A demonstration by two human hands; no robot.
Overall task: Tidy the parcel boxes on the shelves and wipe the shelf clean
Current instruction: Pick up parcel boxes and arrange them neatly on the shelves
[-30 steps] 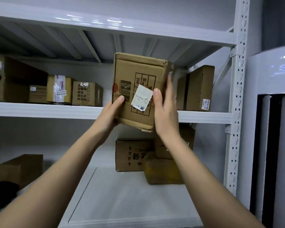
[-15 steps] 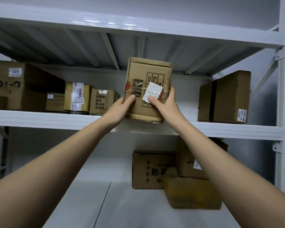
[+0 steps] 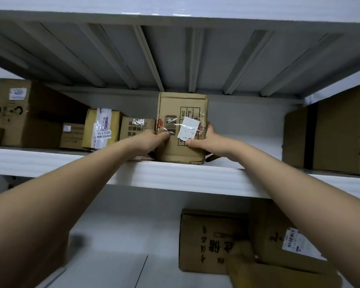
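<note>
I see the white metal shelf (image 3: 187,177) spanning the view, its ribbed grey underside overhead. On its right stands a big brown cardboard carton (image 3: 339,132), well apart from my hands; on its left a large brown carton with a white sticker (image 3: 29,113), then a yellowish taped parcel (image 3: 101,127) and a small printed brown box (image 3: 136,127). Below, two brown boxes (image 3: 212,240) sit on the lower shelf. The upright brown cardboard parcel with barcode and white label (image 3: 182,129) now rests on the shelf's front edge, just beside the small printed box; half a second ago I held it in the air. My left hand (image 3: 152,141) and right hand (image 3: 208,140) each keep a curled grip on its sides, thumbs on the creased front.
</note>
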